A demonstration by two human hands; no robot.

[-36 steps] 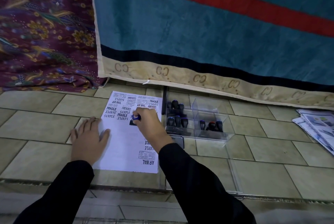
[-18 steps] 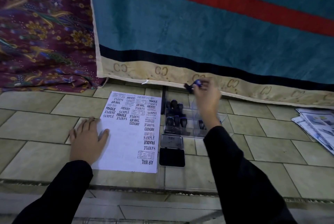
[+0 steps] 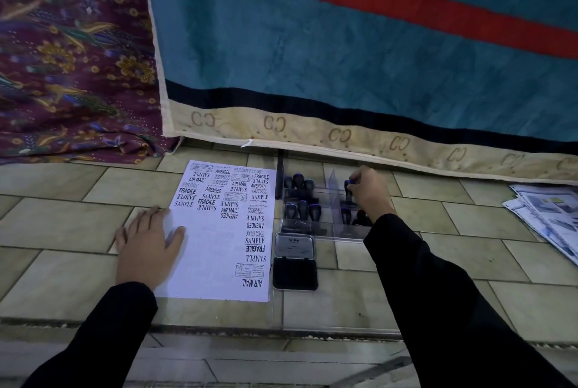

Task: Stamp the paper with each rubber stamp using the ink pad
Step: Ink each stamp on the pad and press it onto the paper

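A white paper (image 3: 212, 250) covered with black stamp marks lies on the tiled floor. My left hand (image 3: 145, 246) rests flat on its left edge, fingers spread. To the paper's right an open black ink pad (image 3: 295, 272) lies with its lid up. Behind it a clear plastic box (image 3: 331, 190) holds several dark rubber stamps (image 3: 301, 209). My right hand (image 3: 369, 190) is inside the box's right compartment, closed on the blue-topped handle of one rubber stamp (image 3: 348, 188), which stands upright in the box.
A teal blanket with a red stripe and beige border (image 3: 344, 59) hangs just behind the box. A purple floral cloth (image 3: 72, 59) lies at the left. A stack of printed papers (image 3: 550, 215) sits at the far right.
My right hand lifted the stamp off the paper, carried it right over the box, and has lowered it into the right compartment. The left hand stayed on the paper.
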